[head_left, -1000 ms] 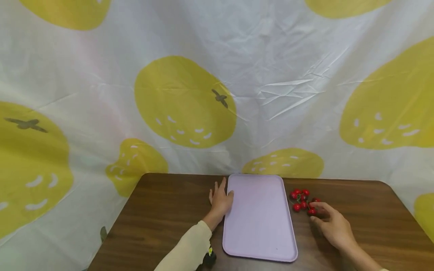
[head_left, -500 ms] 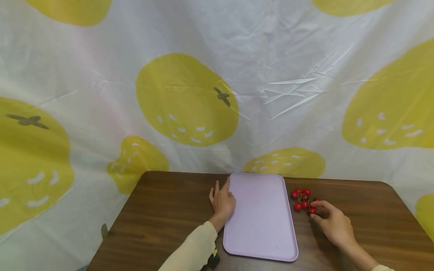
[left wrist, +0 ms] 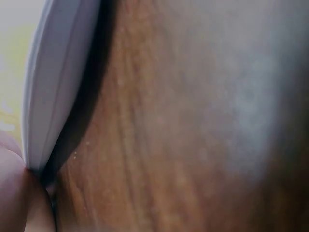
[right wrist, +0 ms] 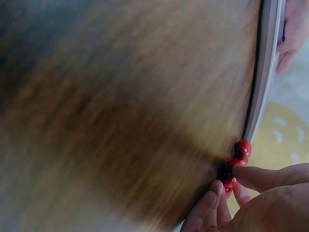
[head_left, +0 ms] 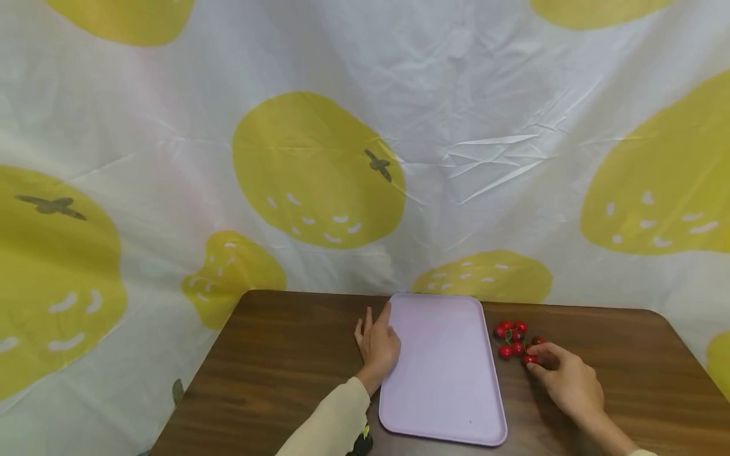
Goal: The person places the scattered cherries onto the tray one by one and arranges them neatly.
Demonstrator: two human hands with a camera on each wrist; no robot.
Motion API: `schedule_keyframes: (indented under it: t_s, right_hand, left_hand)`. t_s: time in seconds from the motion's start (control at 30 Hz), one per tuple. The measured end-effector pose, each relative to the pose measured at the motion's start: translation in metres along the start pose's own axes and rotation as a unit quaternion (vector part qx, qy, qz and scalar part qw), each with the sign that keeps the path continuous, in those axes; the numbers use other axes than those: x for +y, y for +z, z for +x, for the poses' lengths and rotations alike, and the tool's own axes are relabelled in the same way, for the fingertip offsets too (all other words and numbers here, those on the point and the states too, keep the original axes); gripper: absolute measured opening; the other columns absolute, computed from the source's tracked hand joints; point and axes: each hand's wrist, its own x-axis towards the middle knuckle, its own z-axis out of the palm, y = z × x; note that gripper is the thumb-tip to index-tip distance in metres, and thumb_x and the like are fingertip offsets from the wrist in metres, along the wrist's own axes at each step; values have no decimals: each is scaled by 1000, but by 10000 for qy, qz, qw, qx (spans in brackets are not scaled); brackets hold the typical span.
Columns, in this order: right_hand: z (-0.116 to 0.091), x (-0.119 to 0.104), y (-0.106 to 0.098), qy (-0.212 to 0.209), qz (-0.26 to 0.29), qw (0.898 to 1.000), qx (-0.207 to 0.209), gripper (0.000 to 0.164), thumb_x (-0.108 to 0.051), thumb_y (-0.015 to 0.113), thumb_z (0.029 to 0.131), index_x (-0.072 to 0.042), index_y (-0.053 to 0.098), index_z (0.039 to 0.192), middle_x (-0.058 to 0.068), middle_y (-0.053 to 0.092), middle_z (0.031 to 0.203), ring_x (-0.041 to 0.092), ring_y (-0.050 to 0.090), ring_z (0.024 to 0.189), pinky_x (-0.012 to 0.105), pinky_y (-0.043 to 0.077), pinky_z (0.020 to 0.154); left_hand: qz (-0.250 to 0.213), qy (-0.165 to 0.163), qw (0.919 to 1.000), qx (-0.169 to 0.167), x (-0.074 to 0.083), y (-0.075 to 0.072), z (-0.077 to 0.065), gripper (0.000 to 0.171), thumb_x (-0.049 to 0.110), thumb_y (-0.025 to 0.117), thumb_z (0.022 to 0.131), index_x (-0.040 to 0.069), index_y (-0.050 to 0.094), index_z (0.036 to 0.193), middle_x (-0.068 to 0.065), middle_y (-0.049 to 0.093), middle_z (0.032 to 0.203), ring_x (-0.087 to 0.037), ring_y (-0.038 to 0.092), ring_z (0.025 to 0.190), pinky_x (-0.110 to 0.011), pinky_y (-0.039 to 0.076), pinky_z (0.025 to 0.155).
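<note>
A bunch of red cherries (head_left: 505,351) on green stems lies right of a flat lilac tray (head_left: 442,380) on the dark wood table. My right hand (head_left: 570,383) pinches the nearest cherry (head_left: 529,359) between thumb and fingers. In the right wrist view the thumb (right wrist: 258,178) presses a dark cherry (right wrist: 225,173), with a brighter cherry (right wrist: 243,149) above it. On the tray's left side rests my left hand (head_left: 379,347), fingers extended along the rim. Close up, the left wrist view has that hand (left wrist: 12,193) at the tray's edge (left wrist: 50,96).
A white cloth (head_left: 319,38) with large yellow fruit prints hangs behind the table (head_left: 274,373). Beside the left sleeve (head_left: 336,415), a small black object (head_left: 362,441) is partly hidden.
My right thumb and fingers have closed on the nearest cherry. My left hand has slid slightly further over the tray's rim. The view has shifted a little.
</note>
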Motion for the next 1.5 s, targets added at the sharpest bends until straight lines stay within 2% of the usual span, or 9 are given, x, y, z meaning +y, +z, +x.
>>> schedule_keyframes:
  t_s: [0.17,0.37,0.53,0.63,0.73,0.87,1.07,1.23,1.5]
  right_hand:
    - [-2,1,5,-202,-33,9997,159,25,-32,80,93,-20,76,114,10,82,108,42,75,99,36,43,57]
    - [-2,-1,9,-318,92,9991,252,21,-25,82,91,-17,75,109,7,80,101,23,71,84,36,42,60]
    - [-5,-4,8,-239,251,9990,298,23,-24,82,91,-14,74,111,9,79,103,5,64,78,30,42,64]
    - [-5,-9,10,-285,493,9976,396,25,-23,82,91,-13,73,111,9,80,103,-7,61,76,24,46,66]
    - [-5,-19,12,-327,785,9954,443,26,-23,82,91,-12,73,113,9,80,104,-13,59,78,17,48,69]
    - [-2,-34,18,-344,1125,9918,510,27,-25,81,93,-11,71,116,9,78,107,-14,58,81,11,49,71]
    - [10,-58,35,-516,1835,9796,633,27,-19,81,93,-8,70,115,11,77,105,-12,60,82,7,50,73]
    - [24,-78,51,-519,2371,9694,363,27,-15,82,92,-4,69,113,12,77,101,-8,63,82,9,52,74]
    - [54,-106,72,-372,2375,9704,-238,28,-17,81,92,-4,69,113,7,75,99,-4,62,81,13,50,74]
  left_hand:
    - [-29,69,9999,79,6,-4,-2,54,-5,59,94,10,65,145,-11,76,130,-43,46,152,-64,25,122]
    - [-10,43,9999,102,6,-5,-1,55,-5,58,93,11,64,146,-9,74,135,-43,45,152,-62,24,123]
    - [-131,-32,9999,11,3,-3,-1,55,-4,56,95,12,63,148,-9,72,140,-40,42,155,-61,21,125]
    - [-88,-12,10000,38,1,-4,0,55,-4,56,95,12,63,148,-8,71,140,-40,43,155,-62,22,125]
    - [-34,68,9999,137,2,-7,1,55,-5,57,93,11,64,146,-9,73,138,-42,46,152,-62,24,123]
    - [39,200,9994,269,6,-8,-1,55,-6,58,92,10,66,144,-8,75,135,-44,49,149,-62,27,120]
    - [-67,139,9996,225,5,-4,-3,56,-6,58,93,11,65,146,-8,74,136,-43,47,151,-62,24,122]
    - [-24,107,9996,263,6,-4,-5,55,-6,59,91,10,66,144,-7,73,138,-43,49,150,-62,27,121]
    - [117,99,9996,237,10,-11,-4,56,-7,61,91,10,66,144,-5,72,140,-42,50,149,-62,29,121]
